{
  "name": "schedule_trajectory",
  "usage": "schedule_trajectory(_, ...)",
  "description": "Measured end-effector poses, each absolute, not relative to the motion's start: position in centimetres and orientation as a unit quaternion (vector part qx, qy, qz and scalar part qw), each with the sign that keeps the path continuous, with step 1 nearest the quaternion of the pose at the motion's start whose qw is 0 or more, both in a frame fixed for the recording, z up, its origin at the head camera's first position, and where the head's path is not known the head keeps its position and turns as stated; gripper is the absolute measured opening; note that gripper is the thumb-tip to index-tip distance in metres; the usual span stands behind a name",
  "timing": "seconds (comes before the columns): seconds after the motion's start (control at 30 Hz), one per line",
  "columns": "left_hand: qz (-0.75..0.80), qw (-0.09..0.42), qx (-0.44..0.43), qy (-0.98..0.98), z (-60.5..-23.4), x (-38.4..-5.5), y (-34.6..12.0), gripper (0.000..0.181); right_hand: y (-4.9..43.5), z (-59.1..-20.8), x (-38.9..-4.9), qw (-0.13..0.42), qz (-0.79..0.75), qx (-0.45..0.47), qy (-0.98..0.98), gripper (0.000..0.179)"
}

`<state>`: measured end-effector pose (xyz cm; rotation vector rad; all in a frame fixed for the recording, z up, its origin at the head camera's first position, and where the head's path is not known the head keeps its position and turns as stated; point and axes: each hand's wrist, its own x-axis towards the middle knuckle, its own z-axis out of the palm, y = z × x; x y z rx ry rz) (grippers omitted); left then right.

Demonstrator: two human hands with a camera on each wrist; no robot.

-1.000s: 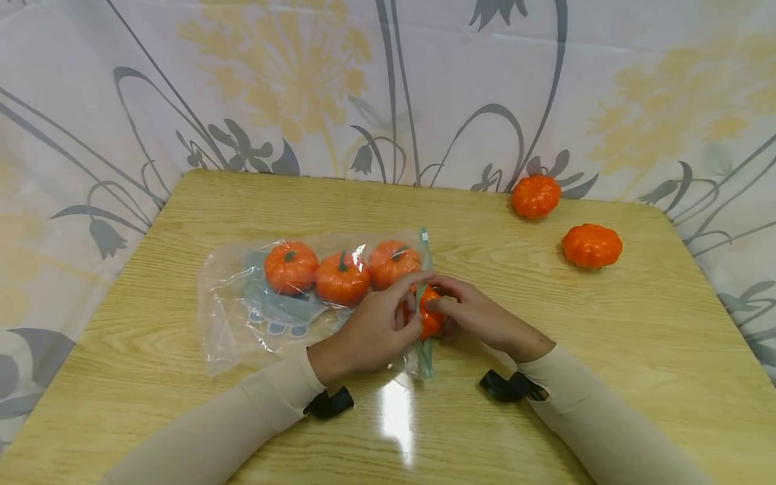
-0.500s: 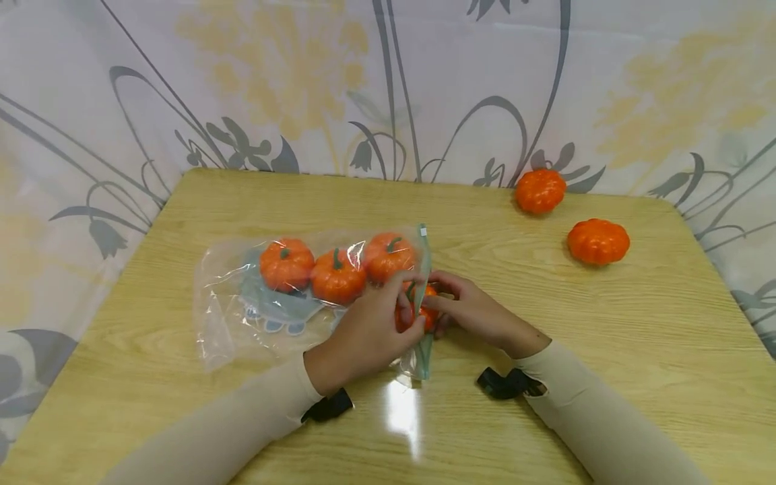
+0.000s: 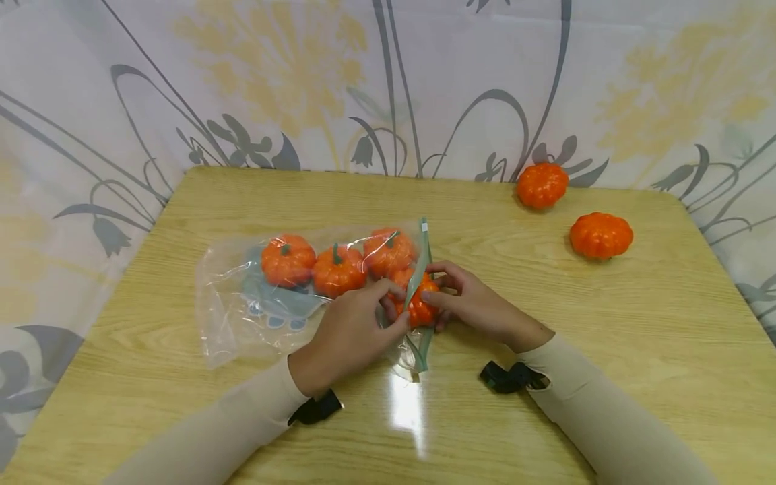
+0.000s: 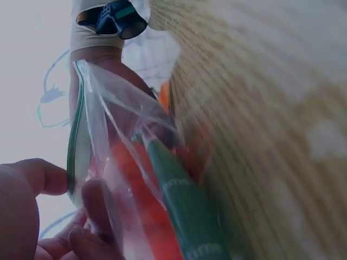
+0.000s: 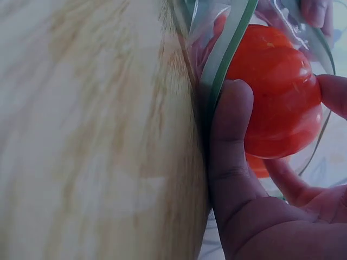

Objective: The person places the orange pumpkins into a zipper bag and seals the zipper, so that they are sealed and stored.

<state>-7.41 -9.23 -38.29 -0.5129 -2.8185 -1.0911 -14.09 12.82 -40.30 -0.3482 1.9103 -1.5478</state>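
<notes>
A clear zip bag (image 3: pixel 225 323) with a green zip edge lies flat in the head view, its mouth facing right. Three orange toy pumpkins, a left one (image 3: pixel 287 261), a middle one (image 3: pixel 339 275) and a right one (image 3: pixel 389 252), sit inside. At the parted mouth is another pumpkin (image 3: pixel 424 307), partly within the bag. My right hand (image 3: pixel 481 306) grips this pumpkin between thumb and fingers, which the right wrist view (image 5: pixel 279 97) shows close up. With thumb and finger, my left hand (image 3: pixel 348 333) pinches the upper zip edge, visible in the left wrist view as a green strip (image 4: pixel 73 141).
Two more pumpkins lie loose at the back right of the wooden table (image 3: pixel 515 424): one by the back edge (image 3: pixel 542 185), one nearer (image 3: pixel 601 235). A patterned cloth (image 3: pixel 388 81) hangs behind the table. Each wrist carries a black camera mount.
My left hand has drawn the upper zip edge leftward, so the mouth gapes wider. The gripped pumpkin has moved left, deeper into the bag, with my right hand following slightly.
</notes>
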Motion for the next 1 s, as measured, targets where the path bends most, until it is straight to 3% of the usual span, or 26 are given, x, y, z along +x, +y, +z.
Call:
schedule_trajectory(0.27,-0.419,0.036,-0.18,-0.889,-38.1,-7.6,-9.2,0.015,12.7,-40.6,-13.9,0.324,-0.608,-0.148,0.709,0.05)
schedule_trajectory(1.0,-0.413,0.046,-0.206,-0.886,-37.3,-7.8,-9.1,0.019,12.3,-40.6,-13.6,0.301,-0.58,-0.183,0.735,0.044)
